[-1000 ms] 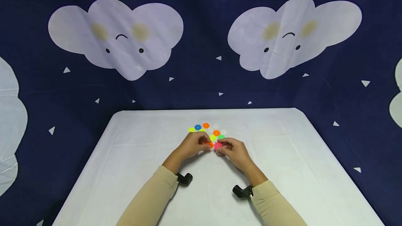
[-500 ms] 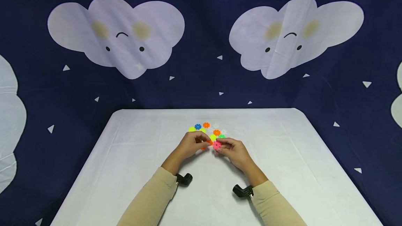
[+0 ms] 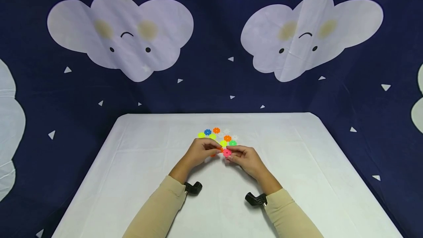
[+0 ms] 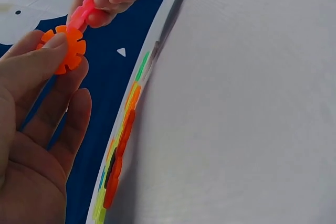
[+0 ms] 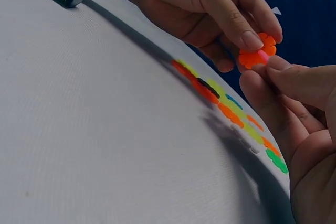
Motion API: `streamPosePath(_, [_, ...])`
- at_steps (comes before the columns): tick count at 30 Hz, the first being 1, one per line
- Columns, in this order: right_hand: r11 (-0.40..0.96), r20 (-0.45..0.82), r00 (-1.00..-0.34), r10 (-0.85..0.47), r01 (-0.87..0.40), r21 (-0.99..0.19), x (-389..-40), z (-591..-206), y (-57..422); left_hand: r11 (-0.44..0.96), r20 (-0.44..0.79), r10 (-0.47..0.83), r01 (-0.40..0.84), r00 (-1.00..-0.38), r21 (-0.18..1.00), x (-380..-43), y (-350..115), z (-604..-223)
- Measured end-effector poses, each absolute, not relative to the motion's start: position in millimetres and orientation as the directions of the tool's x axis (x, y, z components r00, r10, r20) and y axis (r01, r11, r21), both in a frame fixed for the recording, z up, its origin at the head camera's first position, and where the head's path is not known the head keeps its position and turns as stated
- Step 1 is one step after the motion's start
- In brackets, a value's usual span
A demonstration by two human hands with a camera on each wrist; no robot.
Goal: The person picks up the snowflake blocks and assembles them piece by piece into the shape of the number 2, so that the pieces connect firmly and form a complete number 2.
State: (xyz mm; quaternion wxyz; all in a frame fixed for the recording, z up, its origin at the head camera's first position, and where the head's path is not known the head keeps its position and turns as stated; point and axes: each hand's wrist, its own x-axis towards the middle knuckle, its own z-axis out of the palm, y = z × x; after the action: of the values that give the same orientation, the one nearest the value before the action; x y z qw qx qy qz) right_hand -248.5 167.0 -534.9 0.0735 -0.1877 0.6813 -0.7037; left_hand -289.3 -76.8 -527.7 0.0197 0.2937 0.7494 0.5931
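Observation:
My left hand (image 3: 199, 151) pinches an orange notched plastic snowflake disc (image 4: 72, 51) between thumb and index finger, the other fingers loosely bent below. Opposite it, my right hand (image 3: 246, 160) pinches a pink snowflake disc (image 3: 227, 152) by its edge. In the left wrist view the pink disc (image 4: 81, 13) stands nearly edge-on at the top rim of the orange one, and the two overlap there. The right wrist view has the orange disc (image 5: 254, 56) facing the camera, with the pink one mostly hidden by fingertips. Both hands are held above the table.
Several loose discs lie flat just beyond the hands on the white table (image 3: 148, 179), among them a blue disc (image 3: 207, 132), an orange disc (image 3: 216, 130), a green disc (image 3: 232, 143) and clear ones. A dark patterned cloth (image 3: 211, 94) hangs behind the table.
The pink disc has shifted a little left and turned its face more toward the head camera, meeting the orange disc. My hands have drawn slightly closer together.

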Motion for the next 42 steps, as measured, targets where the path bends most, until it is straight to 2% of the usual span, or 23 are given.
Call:
streamPosePath(13, [-0.056,0.136,-0.899,-0.416,-0.124,-0.991,-245,-540,168,0.171,0.414,0.481,0.545,-0.773,0.821,-287,-76,-530])
streamPosePath(17, [-0.080,0.150,-0.901,-0.408,-0.129,-0.988,-245,-542,166,0.145,0.390,0.466,0.503,-0.794,0.852,-287,-78,-529])
streamPosePath(22, [-0.119,0.191,-0.914,-0.358,-0.159,-0.980,-246,-541,160,0.040,0.333,0.457,0.393,-0.825,0.918,-285,-78,-529])
streamPosePath(25, [-0.133,0.197,-0.918,-0.345,-0.160,-0.978,-246,-541,158,-0.008,0.296,0.484,0.334,-0.823,0.942,-283,-77,-530])
streamPosePath(31, [-0.095,0.195,-0.923,-0.332,-0.173,-0.980,-247,-541,156,0.026,0.250,0.483,0.299,-0.839,0.954,-281,-75,-536])
streamPosePath(34, [-0.056,0.204,-0.916,-0.345,-0.197,-0.979,-247,-539,157,0.059,0.248,0.432,0.301,-0.867,0.952,-281,-75,-537])
streamPosePath(37, [0.025,0.254,-0.918,-0.305,-0.274,-0.961,-249,-536,160,0.064,0.252,0.370,0.295,-0.894,0.953,-282,-76,-538])
streamPosePath(40, [0.227,0.315,-0.928,-0.198,-0.356,-0.907,-254,-534,166,0.053,0.252,0.329,0.284,-0.910,0.957,-285,-76,-538])
streamPosePath(42, [0.394,0.334,-0.933,-0.137,-0.360,-0.845,-256,-535,169,0.048,0.250,0.320,0.279,-0.914,0.959,-286,-77,-538])
